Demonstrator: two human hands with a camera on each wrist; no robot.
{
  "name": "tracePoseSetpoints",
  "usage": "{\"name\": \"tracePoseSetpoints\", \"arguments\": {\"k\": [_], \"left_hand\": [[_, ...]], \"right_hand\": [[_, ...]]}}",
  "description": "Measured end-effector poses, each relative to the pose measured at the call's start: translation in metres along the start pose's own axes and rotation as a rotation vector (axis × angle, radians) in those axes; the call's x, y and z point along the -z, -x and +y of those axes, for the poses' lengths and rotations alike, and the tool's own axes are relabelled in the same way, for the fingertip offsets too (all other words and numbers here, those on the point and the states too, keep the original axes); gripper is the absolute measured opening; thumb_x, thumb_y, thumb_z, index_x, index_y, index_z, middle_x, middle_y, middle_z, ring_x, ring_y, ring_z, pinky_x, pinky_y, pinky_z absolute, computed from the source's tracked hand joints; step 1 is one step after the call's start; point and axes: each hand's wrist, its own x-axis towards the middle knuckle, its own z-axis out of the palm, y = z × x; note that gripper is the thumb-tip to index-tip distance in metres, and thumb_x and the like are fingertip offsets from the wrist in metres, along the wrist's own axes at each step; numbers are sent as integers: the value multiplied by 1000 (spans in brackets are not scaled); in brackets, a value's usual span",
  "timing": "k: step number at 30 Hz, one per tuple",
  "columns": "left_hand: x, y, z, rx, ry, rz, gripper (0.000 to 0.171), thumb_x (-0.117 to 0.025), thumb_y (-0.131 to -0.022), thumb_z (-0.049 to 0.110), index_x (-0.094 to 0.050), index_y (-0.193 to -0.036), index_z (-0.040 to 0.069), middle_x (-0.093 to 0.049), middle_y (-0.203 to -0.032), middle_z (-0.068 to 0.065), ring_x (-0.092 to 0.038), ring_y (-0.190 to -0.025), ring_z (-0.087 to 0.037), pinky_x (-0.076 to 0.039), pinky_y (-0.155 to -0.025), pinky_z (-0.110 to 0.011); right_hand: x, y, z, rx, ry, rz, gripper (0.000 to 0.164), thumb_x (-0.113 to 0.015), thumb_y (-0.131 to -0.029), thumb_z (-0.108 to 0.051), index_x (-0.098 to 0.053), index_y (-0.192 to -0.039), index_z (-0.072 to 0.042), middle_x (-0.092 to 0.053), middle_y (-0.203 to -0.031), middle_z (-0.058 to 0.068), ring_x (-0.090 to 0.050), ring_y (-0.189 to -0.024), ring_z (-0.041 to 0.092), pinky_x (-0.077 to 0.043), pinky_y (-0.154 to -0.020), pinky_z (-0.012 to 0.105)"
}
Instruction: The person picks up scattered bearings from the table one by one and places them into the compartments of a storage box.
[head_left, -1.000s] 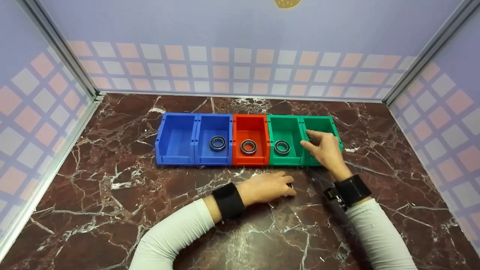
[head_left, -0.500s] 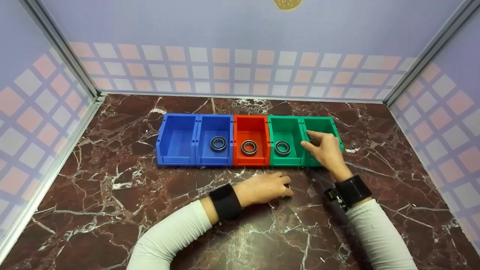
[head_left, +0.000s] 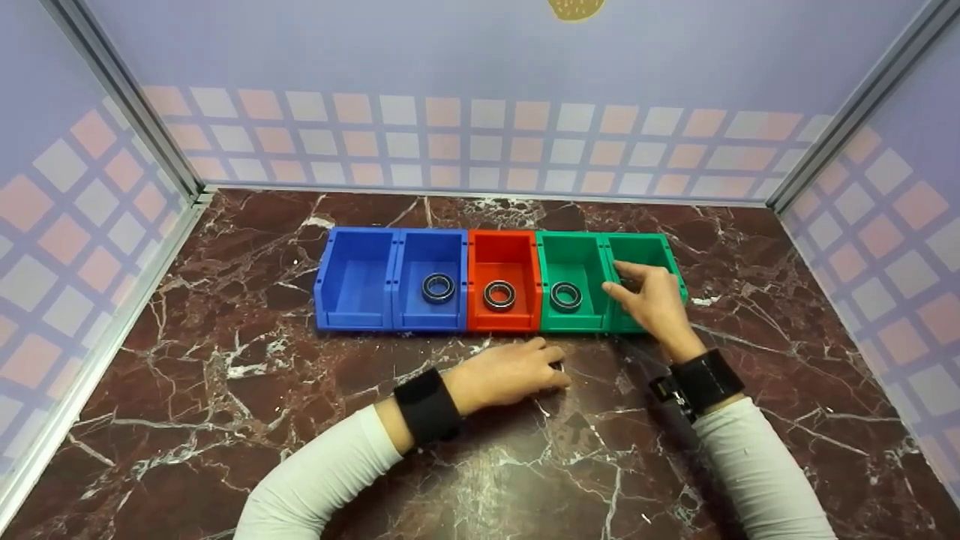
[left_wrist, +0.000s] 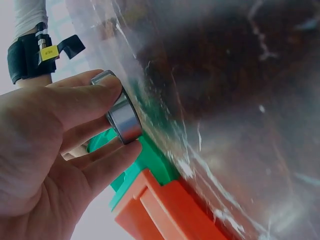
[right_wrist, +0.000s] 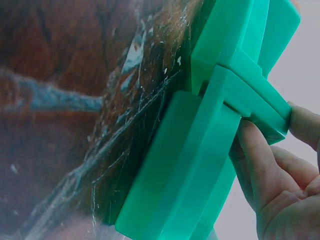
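My left hand [head_left: 506, 375] hovers over the table in front of the red and green bins, pinching a steel ball bearing [left_wrist: 125, 122] between thumb and fingers. My right hand [head_left: 654, 304] reaches over the right-end green bin [head_left: 637, 249]. Its thumb and fingers grip the side wall where the two green bins meet, as the right wrist view shows. One bearing [head_left: 438, 300] lies in the second blue bin [head_left: 430, 247], another bearing [head_left: 499, 306] in the red bin [head_left: 504, 246], and a third bearing [head_left: 565, 308] in the left green bin [head_left: 571, 247].
The bins stand side by side in a row, with a bare-floored blue bin [head_left: 358, 277] at the left end. They rest on a dark red marbled table [head_left: 247, 427]. Panels with a checked pattern [head_left: 487, 142] enclose the back and sides.
My left hand, with the bearing, has shifted left and slightly toward me across the table. The right hand keeps its place on the green bin wall.
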Motion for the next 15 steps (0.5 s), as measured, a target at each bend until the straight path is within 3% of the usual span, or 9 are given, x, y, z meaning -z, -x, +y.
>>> {"name": "tracePoseSetpoints", "arguments": {"k": [8,15], "left_hand": [[9,19,-7,35,22,13,38,-62,-96,15,-65,-131,31,-58,-141,-4,-60,-115,-24,-60,-79,-30],[17,38,-14,47,16,75,38,-62,-95,7,-67,-126,29,-63,-128,-4,-60,-107,-22,-59,-79,-29]], "right_hand": [[-1,0,1,3,16,0,49,-72,-91,-23,-61,-135,-5,-68,-124,22,-71,-67,18,-50,-56,15],[-1,0,1,-6,17,-10,49,-71,-92,-23,-59,-136,-6,-67,-125,22,-73,-70,20,-50,-57,15]]}}
